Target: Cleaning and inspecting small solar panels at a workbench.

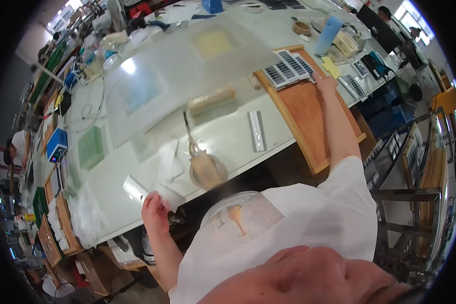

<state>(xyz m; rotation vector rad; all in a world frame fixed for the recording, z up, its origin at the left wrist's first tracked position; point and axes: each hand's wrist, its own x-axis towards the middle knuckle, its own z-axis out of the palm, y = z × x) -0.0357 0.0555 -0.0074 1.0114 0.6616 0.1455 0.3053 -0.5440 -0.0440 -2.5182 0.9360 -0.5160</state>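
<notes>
My right hand (326, 85) reaches out over a wooden tray (304, 109) at the right of the table. Its fingertips are at the edge of the dark, white-lined small solar panels (291, 67) lying at the tray's far end, and they seem to pinch the nearest one. Close to the table's front edge, my left hand (156, 209) is raised with its fingers curled together; whatever is in them is too small to make out. Just beyond it lies a pale, shiny flat piece (134, 187). A round holder with a tan pad (206, 169) sits between my hands.
A large translucent sheet (182, 71) stretches above the middle of the table. A scale ruler (256, 130) lies beside the tray. At the left are a green block (90, 147) and a blue box (57, 145). A blue bottle (329, 35) stands beyond the tray.
</notes>
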